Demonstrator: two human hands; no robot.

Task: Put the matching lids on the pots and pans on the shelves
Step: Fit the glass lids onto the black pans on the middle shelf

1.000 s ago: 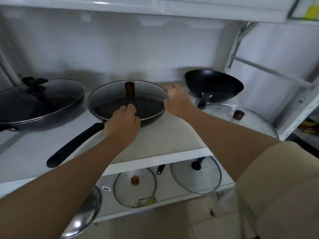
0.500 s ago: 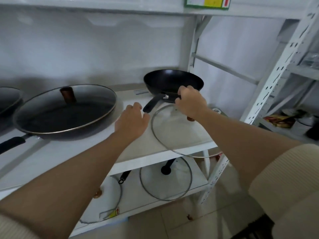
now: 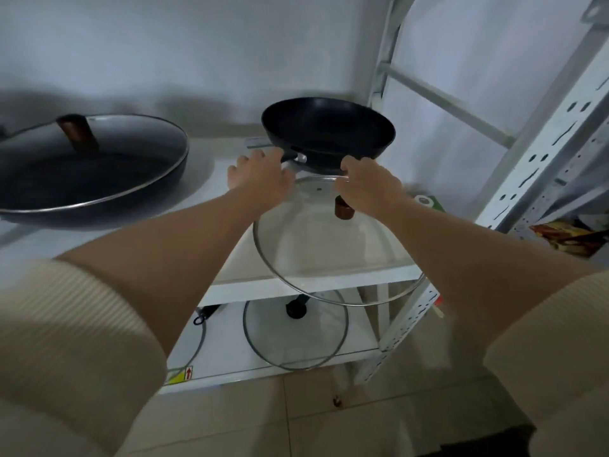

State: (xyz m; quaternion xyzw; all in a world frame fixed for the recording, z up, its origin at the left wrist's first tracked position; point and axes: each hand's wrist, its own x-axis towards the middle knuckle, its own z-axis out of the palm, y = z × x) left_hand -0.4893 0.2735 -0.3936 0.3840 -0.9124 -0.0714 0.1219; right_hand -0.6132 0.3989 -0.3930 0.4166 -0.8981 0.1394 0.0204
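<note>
While the right hand pinches the far rim of the glass lid, tilted over the shelf edge, the left hand closes on the wok handle.

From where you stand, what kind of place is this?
Probably a shop's cookware aisle or a stockroom: white slotted metal shelving holds a bare black wok, a lidded frying pan and loose glass lids; there is no stove.
</note>
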